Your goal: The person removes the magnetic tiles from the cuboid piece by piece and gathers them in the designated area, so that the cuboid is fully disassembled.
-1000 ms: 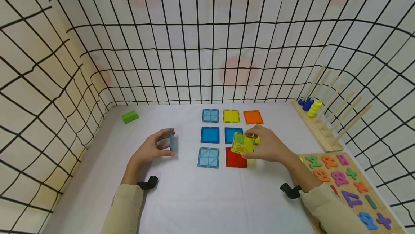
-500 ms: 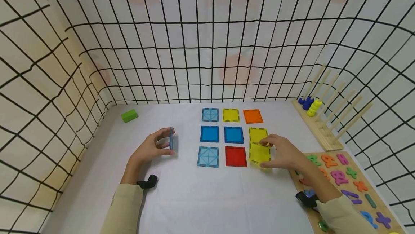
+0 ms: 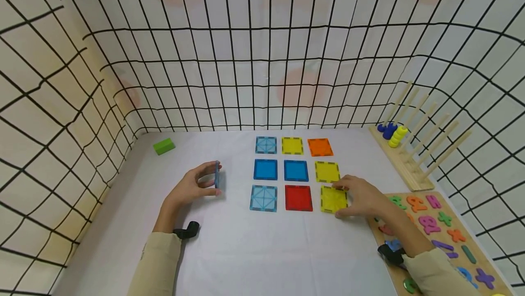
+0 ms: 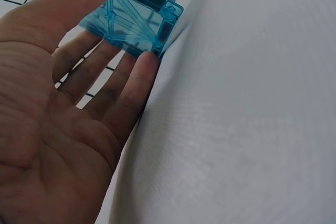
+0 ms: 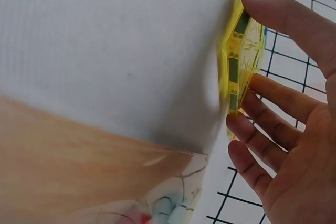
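Observation:
My left hand (image 3: 190, 184) holds a clear light-blue magnetic tile (image 4: 139, 17) on edge between thumb and fingers, left of the tile grid. At the grid's front right corner, my right hand (image 3: 361, 198) pinches a yellow magnetic tile (image 3: 334, 199) by opposite edges, thumb on the near side and fingers on the far side. In the right wrist view that tile (image 5: 244, 51) is close over the white cloth. Beside it lies a red tile (image 3: 298, 198); just behind lies another yellow tile (image 3: 326, 171). Left of the red one is a light-blue tile (image 3: 263, 198).
Two dark-blue tiles (image 3: 265, 169) make up the middle row; light-blue, yellow and orange tiles (image 3: 320, 147) form the back row. A green block (image 3: 164, 146) lies back left. Right are a wooden peg stand (image 3: 410, 163) and a letter board (image 3: 434, 236). Black-and-white grid cloth surrounds the table.
My right hand has carried the yellow tile from above the red tile to the right and down, to the front right corner. The left hand stays still with its light-blue tile.

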A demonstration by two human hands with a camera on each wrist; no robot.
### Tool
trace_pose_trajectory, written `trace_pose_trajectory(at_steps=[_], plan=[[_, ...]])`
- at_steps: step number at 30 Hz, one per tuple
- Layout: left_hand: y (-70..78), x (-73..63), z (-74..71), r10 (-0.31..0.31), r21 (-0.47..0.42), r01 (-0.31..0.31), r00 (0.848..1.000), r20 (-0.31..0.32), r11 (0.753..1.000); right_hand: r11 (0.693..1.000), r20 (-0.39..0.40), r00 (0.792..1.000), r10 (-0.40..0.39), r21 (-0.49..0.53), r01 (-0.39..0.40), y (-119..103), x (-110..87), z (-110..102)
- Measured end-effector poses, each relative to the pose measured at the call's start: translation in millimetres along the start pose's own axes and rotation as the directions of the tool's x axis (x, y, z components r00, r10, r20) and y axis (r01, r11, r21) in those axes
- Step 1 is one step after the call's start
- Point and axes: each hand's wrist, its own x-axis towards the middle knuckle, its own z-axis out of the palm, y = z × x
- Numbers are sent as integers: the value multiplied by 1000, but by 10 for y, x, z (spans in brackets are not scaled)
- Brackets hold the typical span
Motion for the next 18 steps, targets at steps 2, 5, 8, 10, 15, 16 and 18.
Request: trace_pose_trajectory(at_steps=[2,5,8,10,15,16,18], plan=[[10,2,8,1,1,-1,1000,2,1000,1000,12,1000,14,6,-14,3,2,15],[24,7,22,7,18,-7,1000,3,1000,1000,18,1000,25,6,-25,9,8,32],[52,-4,34,-3,36,3,1000,-6,999,1000,17,1000,15,4,-15,30,24,35],[89,-15,44,-7,70,8,1000,-21,998,1000,14,1000,2,7,-2,45,34,33],[212,-43,115,19,182,-7,998,-62,983,999,25,1000,-13,46,12,81,28,39],[236,-50,139,32,207,-18,997,-66,978,998,29,999,-17,59,15,86,24,41],[280,-69,195,64,252,-44,995,-71,967,996,36,999,-22,83,19,88,17,45]])
